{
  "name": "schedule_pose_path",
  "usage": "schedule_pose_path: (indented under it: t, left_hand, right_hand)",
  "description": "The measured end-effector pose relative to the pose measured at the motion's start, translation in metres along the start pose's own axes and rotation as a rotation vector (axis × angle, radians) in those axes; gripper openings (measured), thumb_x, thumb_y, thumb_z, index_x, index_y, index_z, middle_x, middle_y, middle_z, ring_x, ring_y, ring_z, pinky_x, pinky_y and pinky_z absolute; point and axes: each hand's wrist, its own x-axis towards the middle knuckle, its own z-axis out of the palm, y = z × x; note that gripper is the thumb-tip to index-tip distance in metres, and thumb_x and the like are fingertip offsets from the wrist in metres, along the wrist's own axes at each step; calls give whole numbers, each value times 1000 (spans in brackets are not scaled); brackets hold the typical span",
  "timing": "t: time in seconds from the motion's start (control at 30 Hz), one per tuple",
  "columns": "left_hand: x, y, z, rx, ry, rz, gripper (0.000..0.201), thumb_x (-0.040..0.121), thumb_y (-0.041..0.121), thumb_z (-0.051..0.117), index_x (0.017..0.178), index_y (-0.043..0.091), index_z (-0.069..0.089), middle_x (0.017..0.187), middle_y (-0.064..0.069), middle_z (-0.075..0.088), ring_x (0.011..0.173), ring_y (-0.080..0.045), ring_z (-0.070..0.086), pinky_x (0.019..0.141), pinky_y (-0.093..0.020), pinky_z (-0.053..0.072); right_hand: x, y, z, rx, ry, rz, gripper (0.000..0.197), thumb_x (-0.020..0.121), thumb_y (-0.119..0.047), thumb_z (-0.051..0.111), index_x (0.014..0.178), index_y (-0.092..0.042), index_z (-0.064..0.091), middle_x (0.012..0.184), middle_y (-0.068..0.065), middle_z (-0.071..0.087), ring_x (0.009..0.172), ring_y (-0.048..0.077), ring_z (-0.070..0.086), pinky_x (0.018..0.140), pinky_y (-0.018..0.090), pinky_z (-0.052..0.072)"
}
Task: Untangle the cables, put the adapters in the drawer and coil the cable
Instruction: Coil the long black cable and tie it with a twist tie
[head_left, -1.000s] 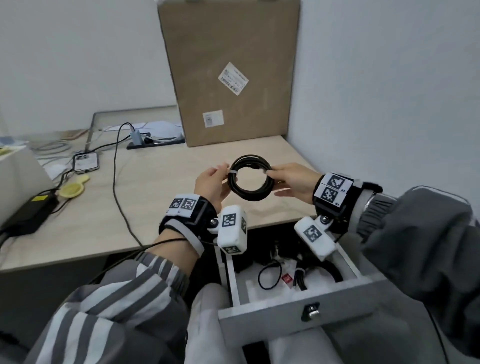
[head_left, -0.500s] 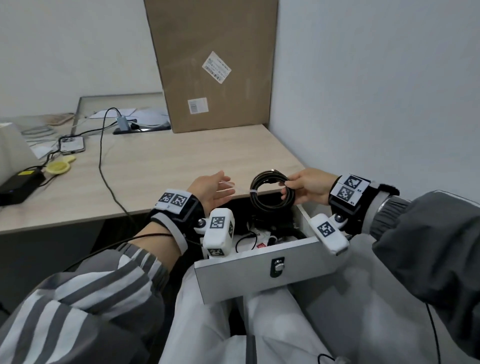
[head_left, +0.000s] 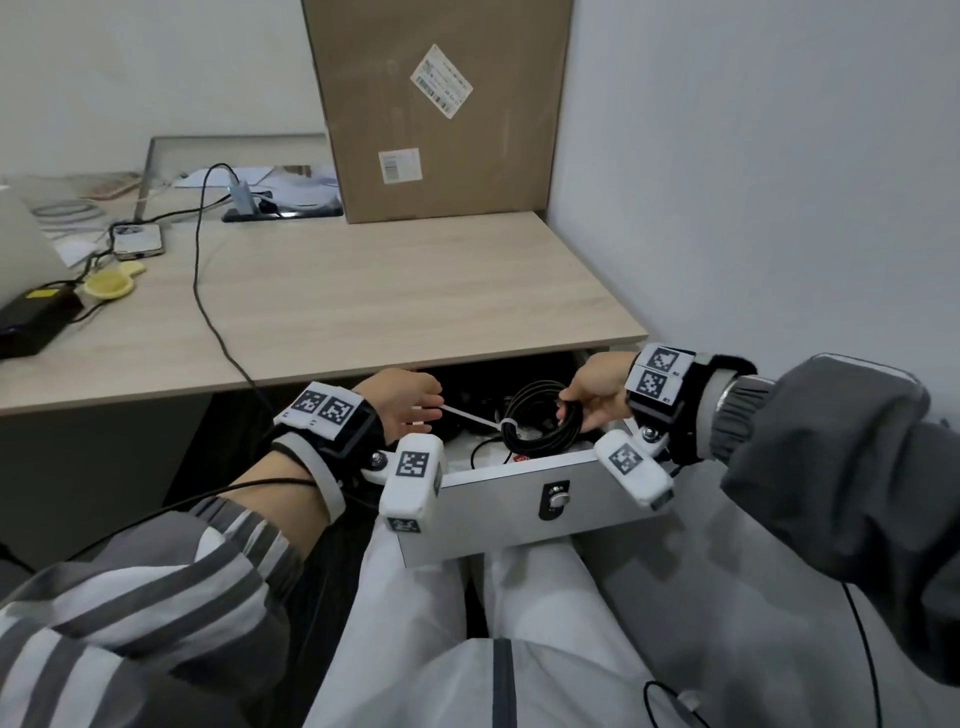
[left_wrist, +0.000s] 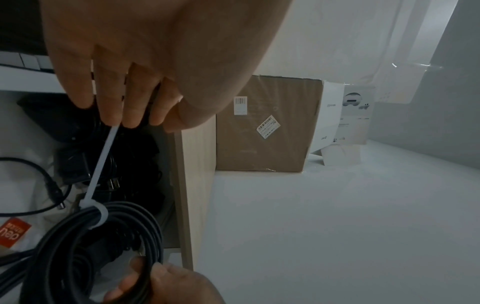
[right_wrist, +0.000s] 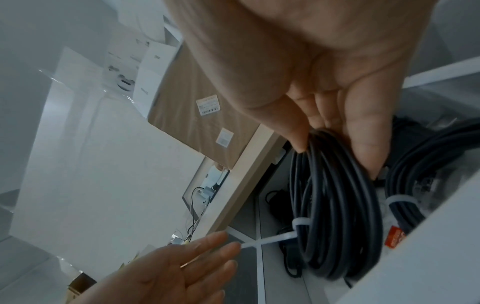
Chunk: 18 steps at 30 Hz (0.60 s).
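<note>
A black cable coil (head_left: 540, 434), bound by a white zip tie (head_left: 508, 428), hangs just above the open white drawer (head_left: 519, 499). My right hand (head_left: 576, 410) pinches the coil's right side between thumb and fingers (right_wrist: 363, 144). The tie's long tail (head_left: 467, 415) points left and touches the fingertips of my left hand (head_left: 421, 410), which is flat with straight fingers (left_wrist: 114, 107). Black adapters (left_wrist: 75, 164) and a thin black lead (left_wrist: 46, 181) lie in the drawer under the coil (left_wrist: 103, 236).
A second tied cable coil (right_wrist: 415, 181) lies in the drawer's right part. The wooden desk (head_left: 363, 301) carries a cardboard box (head_left: 436, 104), a phone (head_left: 137, 241), a black power brick (head_left: 31, 322) and a trailing black cord (head_left: 200, 291). A wall stands close on the right.
My left hand let go of the coil and opened. My right hand carried the coil from above the desk down to the open drawer.
</note>
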Motion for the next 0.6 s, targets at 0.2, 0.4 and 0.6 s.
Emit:
schedule_pose_path:
  t: [0.2,0.4,0.6]
  left_hand:
    - [14,-3,-12,41,16,-15,14,94,17,55,106,11,59,97,-3,59,90,-18,54,74,-29,45]
    - [22,-3,-14,38,-31,-38,12,93,17,58,103,12,61,101,-4,60,92,-17,55,82,-31,45]
    - [25,-1,-19,25,-49,-41,6,93,18,58,94,15,63,101,-2,61,87,-13,54,82,-29,44]
  right_hand:
    - [11,-3,5,57,-49,118,19,101,1,32,94,10,48,87,22,58,90,33,57,102,47,42]
    - [23,-5,26,-118,-134,177,19,100,0,35,93,12,49,83,25,65,100,36,61,91,46,52]
    - [29,-15,54,-450,-179,157,30,94,-6,55,118,11,55,120,24,63,113,37,61,101,46,47]
